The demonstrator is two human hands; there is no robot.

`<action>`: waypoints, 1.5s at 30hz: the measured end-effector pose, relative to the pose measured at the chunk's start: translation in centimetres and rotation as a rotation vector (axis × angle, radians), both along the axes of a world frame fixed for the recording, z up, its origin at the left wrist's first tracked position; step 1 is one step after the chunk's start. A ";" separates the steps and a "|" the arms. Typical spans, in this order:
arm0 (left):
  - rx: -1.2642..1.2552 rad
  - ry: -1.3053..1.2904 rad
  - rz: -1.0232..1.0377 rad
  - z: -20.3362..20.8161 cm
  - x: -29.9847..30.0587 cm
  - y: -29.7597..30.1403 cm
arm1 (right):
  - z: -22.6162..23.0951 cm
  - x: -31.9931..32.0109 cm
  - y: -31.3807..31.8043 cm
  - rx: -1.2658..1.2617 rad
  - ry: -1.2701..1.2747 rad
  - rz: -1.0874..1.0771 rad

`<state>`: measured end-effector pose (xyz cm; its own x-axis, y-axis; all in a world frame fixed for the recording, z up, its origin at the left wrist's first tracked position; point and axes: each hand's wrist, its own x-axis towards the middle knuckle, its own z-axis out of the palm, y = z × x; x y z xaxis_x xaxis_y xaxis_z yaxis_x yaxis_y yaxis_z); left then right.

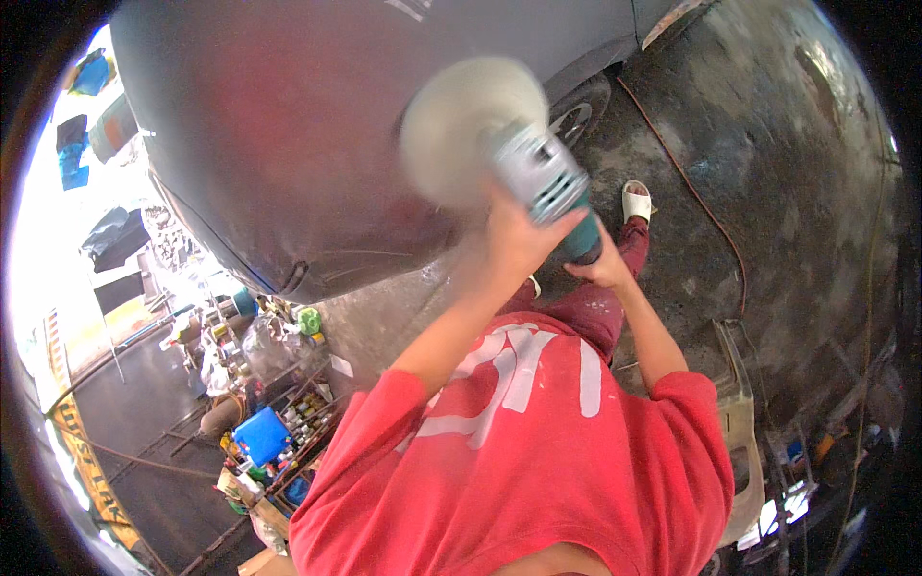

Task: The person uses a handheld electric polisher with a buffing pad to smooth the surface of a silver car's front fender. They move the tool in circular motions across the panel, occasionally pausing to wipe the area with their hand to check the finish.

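A power polisher [547,178], with a silver head and a green body, is in both of my hands. Its broad, whitish round pad [447,130] is blurred and lies against the dark, shiny car panel [307,125], which mirrors a red patch. My left hand [523,235] is closed around the tool just behind the silver head, with some fingers hidden beneath it. Farther back, my right hand [605,264] grips the rear end of the green body; its fingers are partly hidden.
A car wheel [588,104] shows beside the pad. A reddish cable [696,197] runs along the stained floor at right. To the lower left stands a rack [312,408] crowded with cans and a blue box [261,437]. A beige plastic part [740,432] rests at lower right.
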<state>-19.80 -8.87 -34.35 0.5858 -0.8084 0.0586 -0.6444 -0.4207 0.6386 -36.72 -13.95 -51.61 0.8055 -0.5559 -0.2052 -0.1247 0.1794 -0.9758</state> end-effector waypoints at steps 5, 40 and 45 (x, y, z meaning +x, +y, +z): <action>-0.115 0.057 -0.016 -0.6 -0.5 -13.7 | 0.3 -0.1 -4.5 0.610 -0.034 -0.078; -0.112 0.051 0.051 -1.0 0.3 5.9 | -2.0 2.2 12.2 0.406 0.050 0.003; 0.041 0.091 0.046 1.8 -0.4 -0.9 | 0.7 1.4 6.9 0.635 -0.015 -0.118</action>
